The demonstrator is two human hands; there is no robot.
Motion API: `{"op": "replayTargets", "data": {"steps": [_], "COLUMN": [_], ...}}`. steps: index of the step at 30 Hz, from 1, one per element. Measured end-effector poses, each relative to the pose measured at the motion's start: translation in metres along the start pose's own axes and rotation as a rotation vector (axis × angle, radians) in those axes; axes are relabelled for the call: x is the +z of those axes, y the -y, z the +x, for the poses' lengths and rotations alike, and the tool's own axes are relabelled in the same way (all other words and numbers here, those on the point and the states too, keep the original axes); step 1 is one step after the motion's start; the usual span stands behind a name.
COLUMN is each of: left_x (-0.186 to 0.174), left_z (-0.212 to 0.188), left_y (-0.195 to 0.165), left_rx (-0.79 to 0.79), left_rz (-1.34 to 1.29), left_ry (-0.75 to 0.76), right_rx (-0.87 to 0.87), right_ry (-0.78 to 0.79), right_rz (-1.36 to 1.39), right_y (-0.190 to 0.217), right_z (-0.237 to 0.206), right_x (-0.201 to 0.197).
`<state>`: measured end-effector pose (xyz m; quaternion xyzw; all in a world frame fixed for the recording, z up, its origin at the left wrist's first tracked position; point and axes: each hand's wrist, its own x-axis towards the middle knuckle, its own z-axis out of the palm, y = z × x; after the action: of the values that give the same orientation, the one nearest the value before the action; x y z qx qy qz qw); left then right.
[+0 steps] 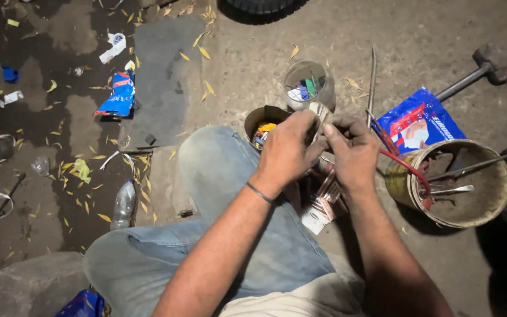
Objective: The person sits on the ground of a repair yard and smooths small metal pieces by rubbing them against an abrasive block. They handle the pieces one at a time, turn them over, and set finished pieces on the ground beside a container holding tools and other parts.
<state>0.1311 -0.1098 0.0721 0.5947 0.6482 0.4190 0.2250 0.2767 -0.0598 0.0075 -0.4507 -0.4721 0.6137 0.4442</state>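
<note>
My left hand (pixel 286 147) and my right hand (pixel 353 152) meet above my bent knee in blue jeans (pixel 218 170). Together they pinch a small flat silvery packet (pixel 319 113), gripped between the fingertips of both hands. Below the hands several more small packets (pixel 323 202) lie or hang by my leg. A thin dark band circles my left wrist. A small brown tin (pixel 260 121) with colourful bits sits just beyond my left hand, and a clear jar (pixel 308 85) with small items stands behind it.
A dirty round bucket (pixel 488 205) with metal tools and a red-handled tool stands at the right. A blue and red pouch (pixel 419 123), a hammer (pixel 481 67) and a long metal rod (pixel 372 82) lie on the dirt. Litter, leaves and a plastic bottle (pixel 124 202) are at left.
</note>
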Motion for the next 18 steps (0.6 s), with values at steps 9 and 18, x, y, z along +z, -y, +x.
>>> {"op": "replayTargets", "data": {"steps": [9,18], "left_x": [0.019,0.087], "left_z": [-0.009,0.012], "left_y": [0.032,0.099], "left_rx": [0.005,0.020], "left_rz": [-0.130,0.152], "left_ry": [0.029,-0.093], "right_rx": [-0.240,0.085], "right_ry": [0.038,-0.086], "right_rz": [-0.496,0.012], "right_y": [-0.025,-0.013], "right_z": [0.004,0.023], "right_x": [-0.042,0.006]}}
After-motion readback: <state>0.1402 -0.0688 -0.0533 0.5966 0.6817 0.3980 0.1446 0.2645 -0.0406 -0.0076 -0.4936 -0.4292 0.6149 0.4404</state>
